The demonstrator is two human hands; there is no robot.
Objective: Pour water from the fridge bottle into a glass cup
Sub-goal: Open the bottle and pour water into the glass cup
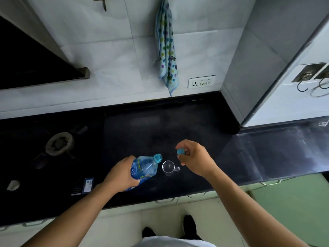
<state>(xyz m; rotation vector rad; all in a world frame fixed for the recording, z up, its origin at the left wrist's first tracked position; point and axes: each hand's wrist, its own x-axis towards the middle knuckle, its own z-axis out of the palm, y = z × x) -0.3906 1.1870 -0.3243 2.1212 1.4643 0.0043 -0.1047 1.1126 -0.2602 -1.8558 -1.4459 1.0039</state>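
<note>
My left hand (122, 173) grips a clear blue-labelled plastic water bottle (145, 169) around its body. The bottle is tilted, and its open blue neck (158, 157) points up and to the right, just left of a small clear glass cup (168, 167) with a handle. The cup stands upright on the black counter (178, 125). My right hand (194, 157) is above and to the right of the cup and pinches the blue bottle cap (180, 151) between its fingertips.
A gas burner (59, 143) sits on the counter to the left, with a small box (88, 185) near the front edge. A spotted towel (167, 50) hangs on the tiled wall above a socket (202, 81). A grey column (258, 68) stands at the right.
</note>
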